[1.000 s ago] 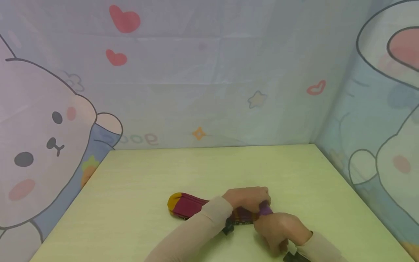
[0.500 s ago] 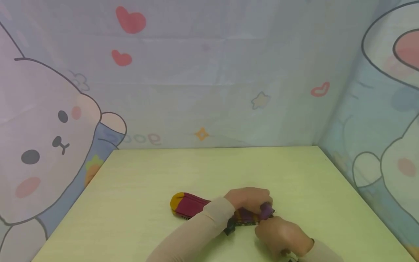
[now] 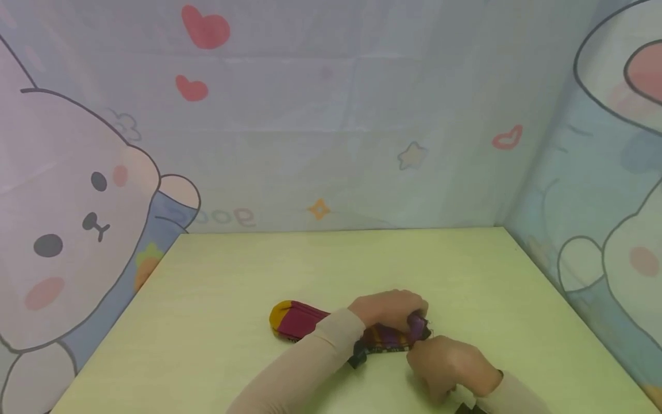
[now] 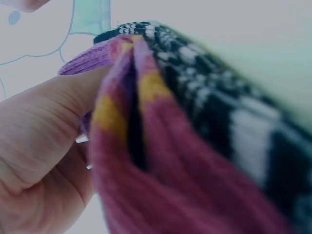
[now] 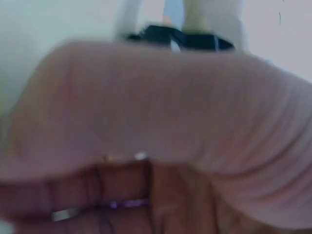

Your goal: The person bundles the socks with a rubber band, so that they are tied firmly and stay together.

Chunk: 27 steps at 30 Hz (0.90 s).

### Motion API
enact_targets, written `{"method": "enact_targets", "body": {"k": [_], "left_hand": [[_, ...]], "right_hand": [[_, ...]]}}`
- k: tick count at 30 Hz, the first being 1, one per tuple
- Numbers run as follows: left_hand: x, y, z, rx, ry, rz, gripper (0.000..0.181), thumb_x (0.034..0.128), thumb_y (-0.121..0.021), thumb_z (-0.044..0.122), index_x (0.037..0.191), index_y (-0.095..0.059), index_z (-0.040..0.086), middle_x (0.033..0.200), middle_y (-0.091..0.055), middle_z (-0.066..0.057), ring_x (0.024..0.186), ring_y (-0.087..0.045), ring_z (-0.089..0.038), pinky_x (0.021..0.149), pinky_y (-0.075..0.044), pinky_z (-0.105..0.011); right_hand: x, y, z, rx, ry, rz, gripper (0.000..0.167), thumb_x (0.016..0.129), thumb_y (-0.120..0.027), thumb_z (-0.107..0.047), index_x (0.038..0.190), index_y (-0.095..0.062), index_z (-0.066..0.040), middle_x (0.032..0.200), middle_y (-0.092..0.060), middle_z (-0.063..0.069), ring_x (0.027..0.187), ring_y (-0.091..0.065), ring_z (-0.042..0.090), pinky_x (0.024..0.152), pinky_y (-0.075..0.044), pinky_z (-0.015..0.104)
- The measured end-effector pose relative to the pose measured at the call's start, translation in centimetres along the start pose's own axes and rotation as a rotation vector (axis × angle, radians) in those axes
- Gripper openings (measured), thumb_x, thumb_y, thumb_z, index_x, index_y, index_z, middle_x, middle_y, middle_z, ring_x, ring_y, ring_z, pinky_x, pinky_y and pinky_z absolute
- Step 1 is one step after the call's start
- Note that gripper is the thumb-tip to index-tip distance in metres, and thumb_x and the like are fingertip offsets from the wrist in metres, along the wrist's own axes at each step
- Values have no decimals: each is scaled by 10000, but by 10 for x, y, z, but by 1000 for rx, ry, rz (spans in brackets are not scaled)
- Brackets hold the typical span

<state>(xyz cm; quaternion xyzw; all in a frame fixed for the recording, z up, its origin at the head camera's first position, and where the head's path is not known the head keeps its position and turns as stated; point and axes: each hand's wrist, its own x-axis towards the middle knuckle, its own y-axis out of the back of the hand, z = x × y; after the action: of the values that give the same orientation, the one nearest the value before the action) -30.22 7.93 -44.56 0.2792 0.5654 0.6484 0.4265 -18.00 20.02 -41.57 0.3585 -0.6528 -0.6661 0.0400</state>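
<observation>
A maroon sock (image 3: 302,319) with a yellow toe lies on the table, its toe to the left. A black-and-white patterned sock (image 4: 248,141) lies against it in the left wrist view. At the right end, my left hand (image 3: 390,309) grips the purple cuff (image 3: 416,328), thumb tucked under the fabric in its wrist view. My right hand (image 3: 450,363) is at the near corner of the cuff end, fingers curled and thumb pressed to them. Its fingertips are mostly hidden, with a sliver of purple showing between the fingers in the right wrist view.
The pale yellow-green table (image 3: 233,270) extends around the socks. A cloth backdrop (image 3: 331,115) with cartoon animals and hearts stands behind it and at both sides. Dark camera mounts (image 3: 358,355) sit at the wrists.
The right hand has shifted slightly right and away from the purple cuff, so more of the cuff and a dark edge show. The left hand stays at the cuff. The head view has shifted slightly.
</observation>
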Motion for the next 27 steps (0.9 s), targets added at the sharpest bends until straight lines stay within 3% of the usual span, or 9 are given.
{"method": "enact_targets", "body": {"k": [6,10,15,19,23,27], "left_hand": [[-10,0,-4,-28,-14,52,243,851,-768,73,952,-577,183,915,-517,105,817,-473,-52,699,-391,-138],[-18,0,-7,-47,-35,64,289,862,-762,62,1012,-545,179,977,-491,86,852,-466,-60,724,-390,-135],[-28,1,-10,-115,-34,43,424,881,-745,60,1219,-571,246,1122,-487,65,912,-519,-51,782,-426,-149],[-37,-2,-11,-145,-43,31,492,924,-685,78,1344,-577,311,1200,-440,29,897,-541,-70,780,-435,-160],[-42,-5,-10,-102,-86,54,391,969,-641,114,1329,-596,258,1272,-417,1,885,-537,-61,792,-422,-138],[-43,-7,-9,-57,-124,104,322,955,-667,101,1247,-620,229,1325,-471,51,998,-526,-26,869,-411,-129]], "right_hand": [[-6,14,21,150,37,-24,357,638,-724,105,534,-515,-165,513,-357,-106,475,-259,62,447,-237,216],[-10,19,31,171,115,26,317,600,-707,111,517,-594,-173,544,-449,-152,491,-315,24,452,-294,192],[-15,25,46,211,181,69,285,635,-758,69,628,-639,-190,678,-537,-162,567,-451,7,535,-431,209],[-16,30,62,342,233,84,253,675,-712,64,680,-651,-181,694,-573,-145,557,-485,11,537,-468,230],[-15,33,80,495,315,93,213,692,-637,94,704,-657,-118,641,-602,-97,503,-464,9,499,-452,227],[-13,34,91,572,275,102,172,747,-603,85,833,-649,-56,646,-602,-55,520,-511,67,527,-450,247]]}}
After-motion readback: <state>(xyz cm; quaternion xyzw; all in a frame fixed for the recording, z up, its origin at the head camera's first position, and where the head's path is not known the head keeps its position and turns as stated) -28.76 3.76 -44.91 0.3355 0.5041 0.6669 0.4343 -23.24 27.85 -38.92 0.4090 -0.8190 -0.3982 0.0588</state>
